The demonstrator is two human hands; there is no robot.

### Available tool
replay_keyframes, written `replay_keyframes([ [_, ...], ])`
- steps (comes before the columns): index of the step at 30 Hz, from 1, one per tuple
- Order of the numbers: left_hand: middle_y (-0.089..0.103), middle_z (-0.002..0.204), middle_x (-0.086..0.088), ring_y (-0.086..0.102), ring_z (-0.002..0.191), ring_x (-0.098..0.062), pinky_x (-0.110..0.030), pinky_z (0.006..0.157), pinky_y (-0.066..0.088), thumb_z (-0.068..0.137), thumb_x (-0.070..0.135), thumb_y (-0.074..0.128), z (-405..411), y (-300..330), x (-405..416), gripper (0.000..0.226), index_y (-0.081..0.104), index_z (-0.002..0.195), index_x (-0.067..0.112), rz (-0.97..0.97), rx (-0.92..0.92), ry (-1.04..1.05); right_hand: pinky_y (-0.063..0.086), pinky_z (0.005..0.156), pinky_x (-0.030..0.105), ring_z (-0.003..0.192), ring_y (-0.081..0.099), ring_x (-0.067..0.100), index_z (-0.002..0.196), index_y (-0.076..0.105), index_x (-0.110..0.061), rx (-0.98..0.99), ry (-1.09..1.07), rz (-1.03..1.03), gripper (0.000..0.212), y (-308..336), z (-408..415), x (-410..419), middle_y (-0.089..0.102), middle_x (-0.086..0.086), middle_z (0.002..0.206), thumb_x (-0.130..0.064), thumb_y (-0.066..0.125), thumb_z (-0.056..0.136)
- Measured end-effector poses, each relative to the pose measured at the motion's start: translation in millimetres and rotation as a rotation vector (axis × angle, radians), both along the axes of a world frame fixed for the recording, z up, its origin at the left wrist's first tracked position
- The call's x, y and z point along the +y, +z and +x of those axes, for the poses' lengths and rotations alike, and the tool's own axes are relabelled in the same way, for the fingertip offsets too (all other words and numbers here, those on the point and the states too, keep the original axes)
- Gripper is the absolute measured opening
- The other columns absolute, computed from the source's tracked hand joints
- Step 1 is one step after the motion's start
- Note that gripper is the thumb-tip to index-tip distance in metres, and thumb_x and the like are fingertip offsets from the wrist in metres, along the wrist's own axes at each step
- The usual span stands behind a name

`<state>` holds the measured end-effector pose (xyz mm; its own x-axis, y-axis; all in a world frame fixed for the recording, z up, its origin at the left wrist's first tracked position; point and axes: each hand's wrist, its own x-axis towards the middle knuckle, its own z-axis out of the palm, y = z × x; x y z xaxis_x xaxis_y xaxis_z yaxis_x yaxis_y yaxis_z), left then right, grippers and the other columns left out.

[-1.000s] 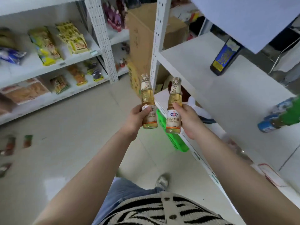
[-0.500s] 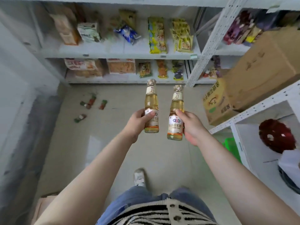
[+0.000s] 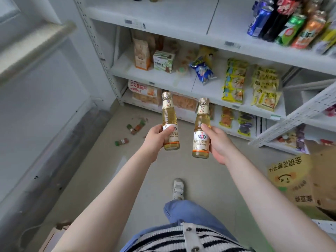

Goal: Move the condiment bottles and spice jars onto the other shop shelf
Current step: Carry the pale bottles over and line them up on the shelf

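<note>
I hold two small bottles of pale yellow rice vinegar upright in front of me, over the floor. My left hand [image 3: 156, 138] is shut on the left vinegar bottle [image 3: 169, 115] around its label. My right hand [image 3: 217, 140] grips the right vinegar bottle [image 3: 201, 132] from the side. Both have gold-wrapped caps and white labels. Ahead stands a white shop shelf [image 3: 163, 20] whose upper board is mostly bare, with drink cans and bottles [image 3: 285, 24] at its right end. Several small spice jars [image 3: 135, 127] lie on the floor by the shelf's foot.
Lower boards hold snack boxes [image 3: 141, 53] and yellow snack packets [image 3: 234, 80]. A cardboard box [image 3: 298, 180] sits at the right on the floor. A grey wall and ledge [image 3: 32, 51] close off the left. My shoe [image 3: 178, 189] is on the beige floor below.
My view has swung left, away from the white shelf I took the bottles from, and now faces the snack shelf closer up. Both hands keep the bottles in the same grip.
</note>
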<state>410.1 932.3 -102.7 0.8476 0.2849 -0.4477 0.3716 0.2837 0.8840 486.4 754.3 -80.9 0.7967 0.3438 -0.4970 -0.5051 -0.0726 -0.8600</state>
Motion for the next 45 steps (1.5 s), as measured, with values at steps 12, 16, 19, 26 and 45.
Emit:
replay_keyframes([
  [12,0.071,0.1,-0.013,0.068,0.09,-0.029,-0.046,0.087,0.055,0.09,0.028,0.062,166,34,92,0.03,0.062,0.111,0.007,0.009,-0.096,0.152,0.054,0.079,0.037,0.09,0.065,0.02,0.111,0.058,-0.008,-0.094,0.182,0.023,0.025,43,190,99,0.068,0.006,0.098,-0.027,0.053,0.095],
  [16,0.07,0.107,-0.019,0.066,0.101,-0.038,-0.054,0.093,0.051,0.08,0.034,0.068,219,41,130,0.042,0.064,0.111,0.006,-0.034,-0.144,0.165,0.052,0.089,0.043,0.093,0.065,0.023,0.11,0.059,-0.008,-0.094,0.167,0.045,0.027,51,240,135,0.067,0.011,0.102,-0.028,0.056,0.093],
  [19,0.072,0.104,-0.014,0.068,0.097,-0.033,-0.052,0.093,0.052,0.087,0.031,0.065,261,47,164,0.035,0.063,0.112,0.007,-0.007,-0.168,0.171,0.053,0.084,0.04,0.094,0.065,0.022,0.111,0.06,-0.012,-0.106,0.153,0.082,0.025,56,278,166,0.068,0.008,0.102,-0.028,0.057,0.093],
  [26,0.072,0.105,-0.014,0.069,0.097,-0.03,-0.047,0.092,0.053,0.092,0.03,0.059,360,68,267,0.027,0.062,0.109,0.009,0.015,-0.25,0.064,0.051,0.085,0.037,0.089,0.065,0.018,0.103,0.063,-0.013,-0.177,0.082,0.11,0.018,73,358,254,0.069,0.005,0.098,-0.026,0.054,0.095],
  [45,0.066,0.115,-0.002,0.063,0.105,-0.019,-0.032,0.088,0.052,0.078,0.013,0.076,617,83,455,0.048,0.052,0.12,0.017,0.35,-0.266,-0.132,0.051,0.073,0.033,0.083,0.063,0.019,0.105,0.061,-0.009,-0.229,-0.032,0.027,0.019,82,524,386,0.066,0.009,0.095,-0.022,0.054,0.094],
])
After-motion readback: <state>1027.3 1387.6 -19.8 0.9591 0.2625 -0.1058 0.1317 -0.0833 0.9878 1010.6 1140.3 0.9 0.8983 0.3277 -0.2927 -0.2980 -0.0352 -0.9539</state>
